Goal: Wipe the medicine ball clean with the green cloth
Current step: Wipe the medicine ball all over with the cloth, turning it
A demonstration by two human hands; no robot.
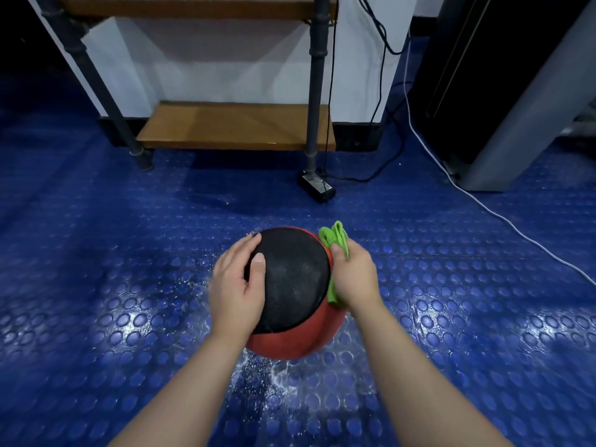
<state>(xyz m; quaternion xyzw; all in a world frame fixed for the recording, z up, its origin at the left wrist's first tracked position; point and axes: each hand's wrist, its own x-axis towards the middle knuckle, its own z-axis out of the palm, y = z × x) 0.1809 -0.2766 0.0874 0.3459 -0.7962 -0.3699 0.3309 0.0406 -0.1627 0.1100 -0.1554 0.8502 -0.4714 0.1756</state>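
Head view: left hand (237,285) lies spread against the medicine ball (290,291), thumb on top. Right hand (354,275) grips the green cloth (335,237) against its right side.

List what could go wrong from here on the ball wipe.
1. Slip: only the left hand, spread on its side, steadies the red-and-black textured medicine ball. The blue studded rubber floor beneath looks wet, so the ball could slip or roll.
2. Missed coverage: the right hand presses the bunched green fabric cloth against one edge, while the black top panel looks speckled.
3. Splashes lie not far from the black power adapter and white cable.
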